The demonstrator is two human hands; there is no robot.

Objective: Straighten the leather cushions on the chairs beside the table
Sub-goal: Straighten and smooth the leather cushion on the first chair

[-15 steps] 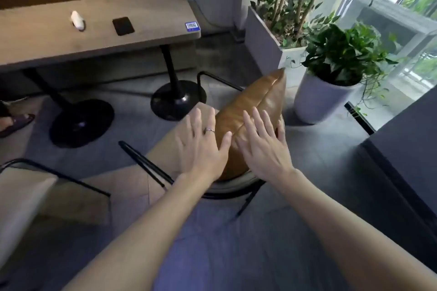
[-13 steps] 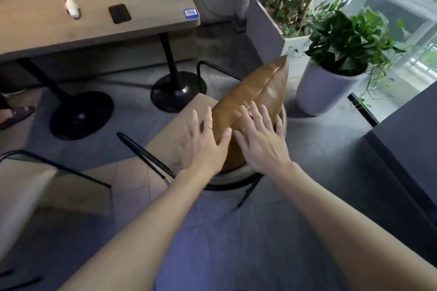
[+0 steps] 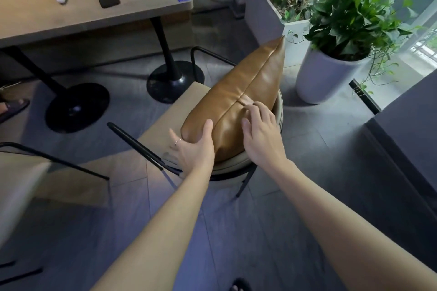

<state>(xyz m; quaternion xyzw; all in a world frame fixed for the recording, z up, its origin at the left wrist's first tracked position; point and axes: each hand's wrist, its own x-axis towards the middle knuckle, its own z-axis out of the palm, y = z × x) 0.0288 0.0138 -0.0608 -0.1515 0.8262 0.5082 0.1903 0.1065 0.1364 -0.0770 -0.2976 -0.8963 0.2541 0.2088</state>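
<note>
Though thumb visible, L hand (image 3: pixel 191 149) fingers hidden behind cushion (image 3: pixel 238 104).

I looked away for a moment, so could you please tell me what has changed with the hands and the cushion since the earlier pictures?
The left hand slid off the top of the leather cushion to cup its near left corner. The right hand curled its fingers at the centre seam. The cushion stayed standing on the chair; the items on the table are unmoved.

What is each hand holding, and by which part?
Both hold the leather cushion: left hand cups its near lower corner; right hand presses its near edge.
</note>
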